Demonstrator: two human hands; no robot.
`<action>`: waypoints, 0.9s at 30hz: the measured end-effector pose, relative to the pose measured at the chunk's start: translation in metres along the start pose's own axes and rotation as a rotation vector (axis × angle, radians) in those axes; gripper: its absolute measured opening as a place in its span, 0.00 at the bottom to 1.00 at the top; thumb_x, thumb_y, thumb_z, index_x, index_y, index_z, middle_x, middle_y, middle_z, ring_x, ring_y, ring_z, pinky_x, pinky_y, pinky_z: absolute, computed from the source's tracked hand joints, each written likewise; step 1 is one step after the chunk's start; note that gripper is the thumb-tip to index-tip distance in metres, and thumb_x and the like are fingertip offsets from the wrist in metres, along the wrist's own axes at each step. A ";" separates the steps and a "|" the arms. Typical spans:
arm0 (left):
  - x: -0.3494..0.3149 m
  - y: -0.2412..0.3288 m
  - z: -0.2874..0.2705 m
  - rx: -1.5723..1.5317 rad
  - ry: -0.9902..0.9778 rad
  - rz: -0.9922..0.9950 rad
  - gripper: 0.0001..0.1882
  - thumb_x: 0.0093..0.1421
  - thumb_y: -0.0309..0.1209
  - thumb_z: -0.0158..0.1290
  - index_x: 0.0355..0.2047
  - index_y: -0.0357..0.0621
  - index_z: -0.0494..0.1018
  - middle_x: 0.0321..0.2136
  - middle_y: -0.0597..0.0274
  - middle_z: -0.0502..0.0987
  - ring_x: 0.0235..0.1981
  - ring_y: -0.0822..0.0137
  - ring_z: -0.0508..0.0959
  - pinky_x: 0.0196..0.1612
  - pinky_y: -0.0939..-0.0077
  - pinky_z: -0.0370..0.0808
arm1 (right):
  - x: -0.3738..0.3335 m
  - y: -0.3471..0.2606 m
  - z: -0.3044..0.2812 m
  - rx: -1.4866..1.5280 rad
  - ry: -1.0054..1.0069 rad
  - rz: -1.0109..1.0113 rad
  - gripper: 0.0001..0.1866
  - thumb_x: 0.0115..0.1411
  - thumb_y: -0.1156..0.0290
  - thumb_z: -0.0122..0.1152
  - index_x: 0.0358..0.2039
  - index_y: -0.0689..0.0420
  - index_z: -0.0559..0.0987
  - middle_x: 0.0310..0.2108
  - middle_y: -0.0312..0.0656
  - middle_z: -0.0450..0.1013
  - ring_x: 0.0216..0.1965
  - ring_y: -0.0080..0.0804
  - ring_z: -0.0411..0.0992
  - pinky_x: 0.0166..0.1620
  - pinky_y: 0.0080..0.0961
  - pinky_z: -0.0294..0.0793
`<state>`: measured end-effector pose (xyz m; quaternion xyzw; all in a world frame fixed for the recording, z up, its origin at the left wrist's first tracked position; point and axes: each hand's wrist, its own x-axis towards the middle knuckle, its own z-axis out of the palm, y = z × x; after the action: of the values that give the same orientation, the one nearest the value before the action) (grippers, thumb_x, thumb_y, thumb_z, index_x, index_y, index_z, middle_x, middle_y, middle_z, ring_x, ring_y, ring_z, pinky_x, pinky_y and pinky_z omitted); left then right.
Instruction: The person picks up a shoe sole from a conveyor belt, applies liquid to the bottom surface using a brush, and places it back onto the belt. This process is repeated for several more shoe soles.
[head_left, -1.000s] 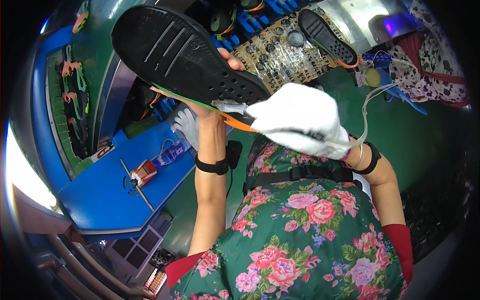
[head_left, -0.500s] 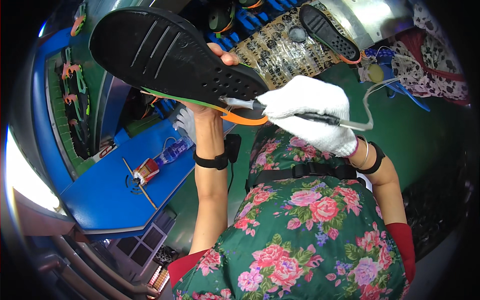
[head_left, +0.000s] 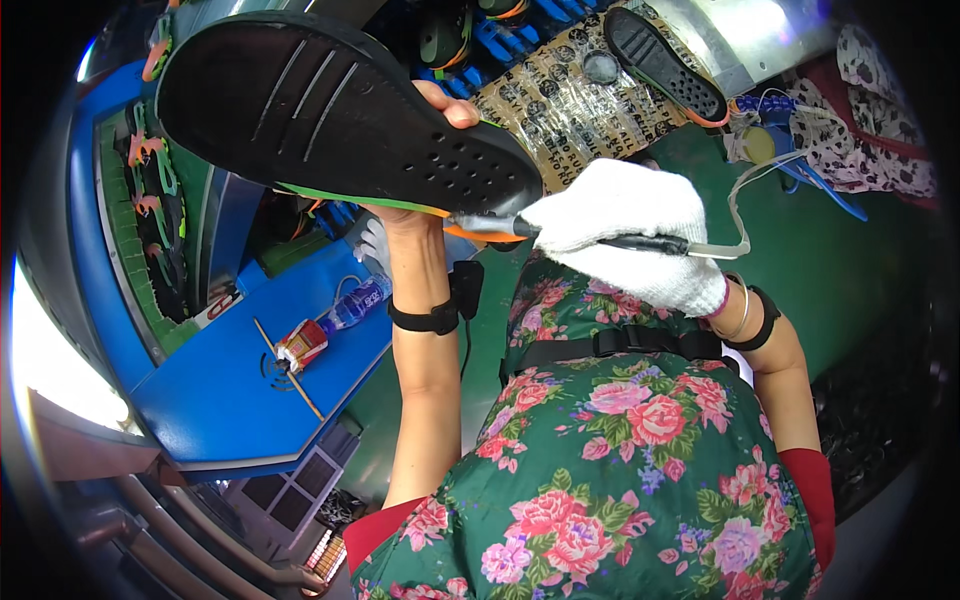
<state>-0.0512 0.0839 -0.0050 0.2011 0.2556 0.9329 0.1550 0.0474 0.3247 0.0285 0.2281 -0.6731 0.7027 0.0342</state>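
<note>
Sole (head_left: 340,120) in left hand (head_left: 404,214), tool (head_left: 492,226) in right hand (head_left: 625,230), bottle (head_left: 358,303) on table (head_left: 210,390) at left

Left fingers (head_left: 459,112) partly behind sole (head_left: 345,125)

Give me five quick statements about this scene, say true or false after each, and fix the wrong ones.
1. The right hand holds a pen-like tool. True.
2. Both hands are gloved. False: the left hand is bare.
3. The left hand holds up a black sole. True.
4. A second black sole lies toward the upper right. True.
5. The table top at left is red. False: it is blue.
</note>
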 end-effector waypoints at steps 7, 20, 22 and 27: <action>0.004 -0.002 -0.007 -0.063 -0.010 0.020 0.55 0.62 0.77 0.53 0.58 0.27 0.72 0.51 0.46 0.77 0.52 0.49 0.80 0.56 0.53 0.82 | -0.003 0.000 -0.002 -0.210 -0.029 -0.173 0.15 0.55 0.77 0.77 0.44 0.54 0.90 0.44 0.42 0.87 0.38 0.41 0.83 0.40 0.33 0.83; -0.002 -0.009 -0.014 -0.121 0.048 -0.028 0.63 0.48 0.80 0.63 0.64 0.33 0.69 0.51 0.46 0.78 0.58 0.51 0.76 0.64 0.51 0.78 | 0.002 -0.024 0.011 -0.065 0.069 -0.217 0.12 0.56 0.76 0.80 0.42 0.55 0.91 0.42 0.42 0.87 0.39 0.38 0.85 0.43 0.32 0.84; 0.000 -0.011 -0.014 -0.091 0.004 -0.011 0.63 0.48 0.81 0.62 0.63 0.33 0.69 0.51 0.47 0.77 0.57 0.51 0.76 0.64 0.51 0.78 | 0.000 -0.026 0.009 -0.089 0.056 -0.188 0.12 0.56 0.76 0.79 0.41 0.56 0.91 0.42 0.42 0.87 0.40 0.38 0.85 0.44 0.32 0.84; -0.002 -0.019 -0.008 -0.107 0.144 -0.009 0.70 0.48 0.90 0.46 0.59 0.28 0.72 0.50 0.45 0.76 0.52 0.47 0.80 0.51 0.52 0.84 | -0.005 -0.021 0.009 -0.014 0.123 -0.031 0.11 0.56 0.78 0.79 0.40 0.57 0.91 0.43 0.44 0.88 0.42 0.37 0.85 0.46 0.32 0.84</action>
<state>-0.0497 0.0958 -0.0225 0.1237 0.2170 0.9565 0.1511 0.0613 0.3197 0.0461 0.1946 -0.6711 0.7099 0.0880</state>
